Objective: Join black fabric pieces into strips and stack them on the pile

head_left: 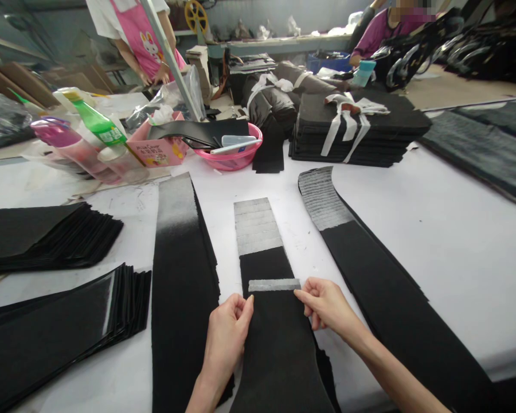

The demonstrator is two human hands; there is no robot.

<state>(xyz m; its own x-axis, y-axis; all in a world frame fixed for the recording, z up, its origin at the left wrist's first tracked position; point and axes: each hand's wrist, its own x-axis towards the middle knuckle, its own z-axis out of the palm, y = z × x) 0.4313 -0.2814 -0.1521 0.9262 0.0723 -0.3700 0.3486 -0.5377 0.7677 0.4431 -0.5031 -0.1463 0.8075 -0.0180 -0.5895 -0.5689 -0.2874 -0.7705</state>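
A black fabric strip (279, 350) lies lengthwise in front of me on the white table (447, 241), on top of a staggered stack of like strips whose grey ends (256, 225) show beyond it. My left hand (229, 335) pinches its far left corner. My right hand (327, 304) pinches the far right corner, where a narrow grey band (274, 284) runs across the strip's end. Both hands have their fingers closed on the strip.
More black strip stacks lie left (178, 275) and right (370, 275). Piles of black pieces (47, 235) sit far left. A pink basin (236, 155), bottles (97, 123) and tied black bundles (361, 129) stand further back. Other people work at the far side.
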